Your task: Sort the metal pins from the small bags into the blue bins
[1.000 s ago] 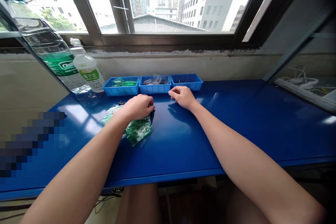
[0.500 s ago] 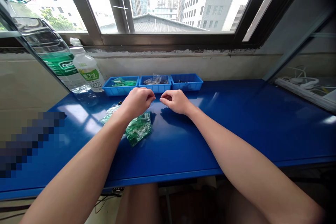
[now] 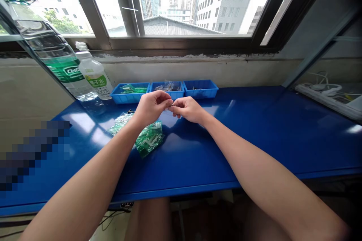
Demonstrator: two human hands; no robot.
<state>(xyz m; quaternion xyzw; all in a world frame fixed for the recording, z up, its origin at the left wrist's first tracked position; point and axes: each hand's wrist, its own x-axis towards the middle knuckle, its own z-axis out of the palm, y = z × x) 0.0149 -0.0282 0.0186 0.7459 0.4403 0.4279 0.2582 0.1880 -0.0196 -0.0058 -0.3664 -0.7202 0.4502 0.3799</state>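
My left hand (image 3: 155, 106) and my right hand (image 3: 189, 109) meet above the blue table, fingertips touching or nearly so. Both are closed in a pinch on something small and dark at the fingertips, too small to name. Below my left hand and wrist lie clear plastic bags with green contents (image 3: 149, 137), partly covered by the forearm. Just beyond the hands stand three blue bins: the left bin (image 3: 130, 98) holds green pieces, the middle bin (image 3: 178, 94) holds clear plastic packets, and the right bin (image 3: 201, 92) has a few small dark pieces.
A large water bottle (image 3: 60, 66) and a smaller white-capped bottle (image 3: 94, 71) stand at the back left. At the far right, a white power strip with cables (image 3: 332, 98) lies beyond the frame post. The table's front edge (image 3: 175, 192) runs near my legs.
My two hands have come together; before, a small gap lay between their fingertips. The bags, bins and bottles have stayed in place.
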